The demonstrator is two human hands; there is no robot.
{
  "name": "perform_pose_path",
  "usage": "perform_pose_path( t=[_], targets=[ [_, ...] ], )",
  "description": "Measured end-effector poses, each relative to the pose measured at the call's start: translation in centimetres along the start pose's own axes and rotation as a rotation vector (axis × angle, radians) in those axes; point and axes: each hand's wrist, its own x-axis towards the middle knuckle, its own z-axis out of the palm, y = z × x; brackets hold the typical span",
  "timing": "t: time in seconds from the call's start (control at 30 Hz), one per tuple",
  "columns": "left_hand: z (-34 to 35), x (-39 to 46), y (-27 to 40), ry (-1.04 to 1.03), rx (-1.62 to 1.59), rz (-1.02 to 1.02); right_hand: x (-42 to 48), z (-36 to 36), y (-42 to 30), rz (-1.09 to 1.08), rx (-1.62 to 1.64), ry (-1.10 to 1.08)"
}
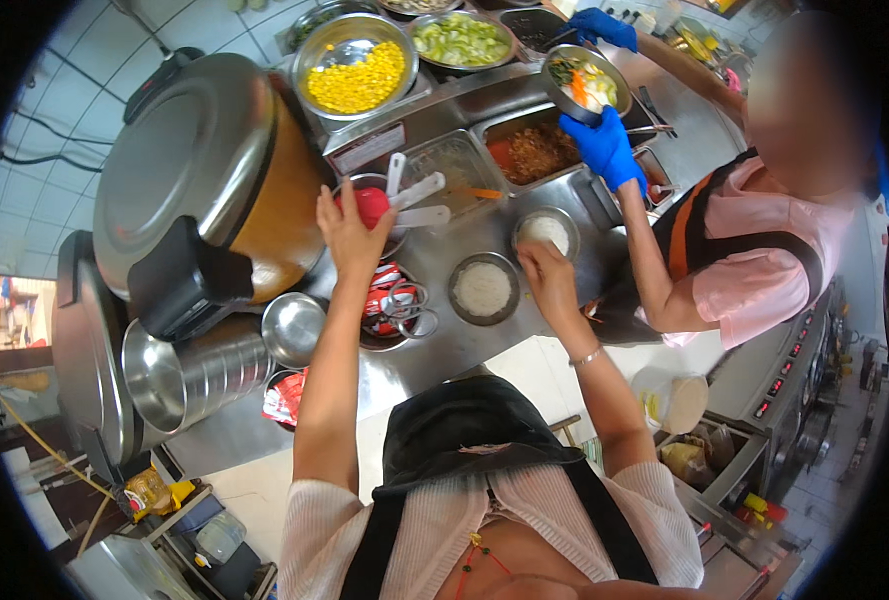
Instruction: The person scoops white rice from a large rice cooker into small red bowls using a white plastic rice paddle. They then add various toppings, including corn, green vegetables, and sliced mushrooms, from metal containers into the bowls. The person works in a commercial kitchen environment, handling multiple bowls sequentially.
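Observation:
My left hand [354,238] is over a metal pot [393,247], its fingers apart beside a red scoop [372,207]. Several white handles [420,190] stick out of that pot. My right hand [553,281], with curled fingers, covers the near edge of a metal bowl of white rice [547,232]; whether it grips the rim is hidden. A second metal bowl of rice [485,289] stands to its left on the steel counter [433,360]. Below my left hand, a metal container [384,343] holds red-and-white packets [384,292] and scissors [407,298].
A large lidded cooker [189,172] and stacked metal bowls [204,371] stand left. Bowls of corn [358,75] and chopped greens [459,41] line the back, near a tray of brown, saucy food [531,150]. At right, a blue-gloved co-worker [759,240] holds a filled bowl [585,84].

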Motion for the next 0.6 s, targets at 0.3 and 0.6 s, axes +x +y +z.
perform_pose_path(
  t=[0.3,0.6],
  targets=[
    [-0.9,-20.7,5.9,-1.238,-1.055,-0.793,-9.6,2.9,12.0,0.253,-0.341,-0.204],
    [9.9,-21.2,4.9,-0.562,-1.317,-1.313,-5.8,1.1,4.8,0.251,-0.050,-0.096]
  ],
)
